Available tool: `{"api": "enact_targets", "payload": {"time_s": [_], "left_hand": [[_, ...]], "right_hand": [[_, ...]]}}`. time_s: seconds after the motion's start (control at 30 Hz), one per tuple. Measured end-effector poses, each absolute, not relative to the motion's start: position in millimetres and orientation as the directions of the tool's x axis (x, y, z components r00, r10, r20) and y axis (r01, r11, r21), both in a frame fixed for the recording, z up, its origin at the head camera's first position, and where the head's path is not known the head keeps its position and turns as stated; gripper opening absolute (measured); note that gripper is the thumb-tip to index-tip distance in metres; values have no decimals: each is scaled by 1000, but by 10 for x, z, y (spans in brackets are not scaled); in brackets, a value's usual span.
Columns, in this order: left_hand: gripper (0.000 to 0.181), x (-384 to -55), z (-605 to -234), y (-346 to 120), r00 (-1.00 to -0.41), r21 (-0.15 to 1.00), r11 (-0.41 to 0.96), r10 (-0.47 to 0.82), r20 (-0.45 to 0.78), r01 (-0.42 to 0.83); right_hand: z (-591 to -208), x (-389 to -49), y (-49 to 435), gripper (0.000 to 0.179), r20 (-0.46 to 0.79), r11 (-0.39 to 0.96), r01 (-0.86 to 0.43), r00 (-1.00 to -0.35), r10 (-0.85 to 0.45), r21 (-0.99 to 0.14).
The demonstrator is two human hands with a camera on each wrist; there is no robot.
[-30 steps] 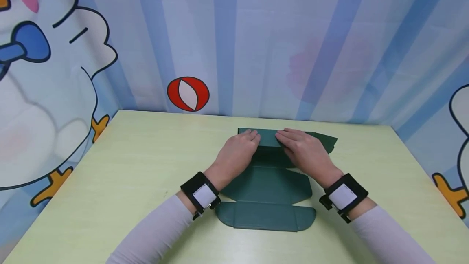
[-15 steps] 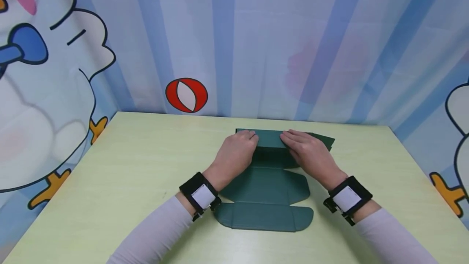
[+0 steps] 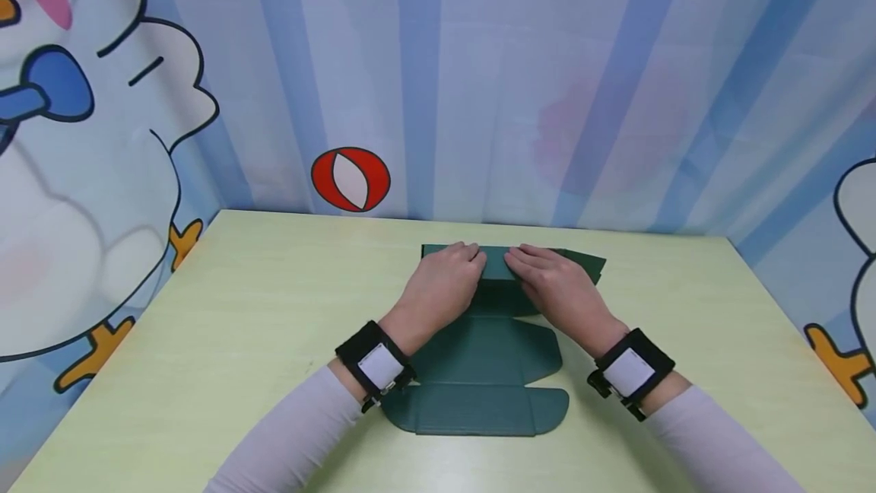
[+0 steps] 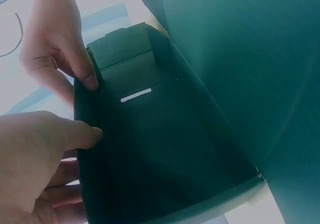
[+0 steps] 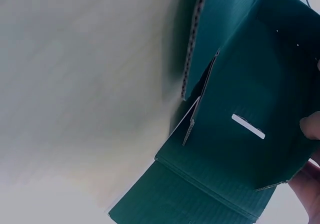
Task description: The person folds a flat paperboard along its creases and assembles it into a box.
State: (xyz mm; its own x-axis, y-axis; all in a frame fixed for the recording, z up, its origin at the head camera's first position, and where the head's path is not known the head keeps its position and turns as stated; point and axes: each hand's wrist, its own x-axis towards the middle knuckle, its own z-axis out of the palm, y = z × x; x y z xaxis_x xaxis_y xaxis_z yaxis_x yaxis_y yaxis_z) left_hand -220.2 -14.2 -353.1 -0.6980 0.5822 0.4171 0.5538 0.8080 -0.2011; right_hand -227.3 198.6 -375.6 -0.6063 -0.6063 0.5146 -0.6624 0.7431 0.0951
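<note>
A dark green cardboard box point(image 3: 479, 352), partly folded, lies on the table with its lid panel and rounded front flap flat toward me. Both hands grip its raised far wall. In the left wrist view, the left hand point(image 4: 30, 159) has its thumb inside that wall and its fingers outside. Farther along the same wall, the right hand point(image 4: 55, 49) pinches it the same way. From above, the left hand point(image 3: 441, 287) and right hand point(image 3: 564, 287) stand a short gap apart. At the right end an end flap point(image 5: 200, 194) sticks outward; a narrow slot point(image 5: 248, 126) pierces the base.
The pale wooden table point(image 3: 274, 287) extends around the box on all sides. Behind it hangs a blue striped cloth point(image 3: 479, 97) printed with cartoon figures and a red ball. Each wrist wears a black strap with a camera.
The box has shifted slightly left in the head view, and the right hand has moved left with it. The left hand stays almost in place, so it now sits nearer the box's middle.
</note>
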Motion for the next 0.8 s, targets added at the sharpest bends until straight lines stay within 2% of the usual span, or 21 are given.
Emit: {"api": "enact_targets", "payload": {"time_s": [0.33,0.6,0.8], "left_hand": [[32,-2176,-3541,-159,-716,-189,803,591,372,565],[32,-2191,-3561,-149,-709,-188,799,596,377,572],[32,-2203,-3570,-168,-702,-186,800,593,395,571]], "right_hand": [[-3826,-2230,2007,54,523,757,-650,-622,-582,69],[-3884,-2168,2090,51,593,766,-643,-604,-533,33],[-3886,-2144,2166,48,591,797,-604,-653,-473,-30]]}}
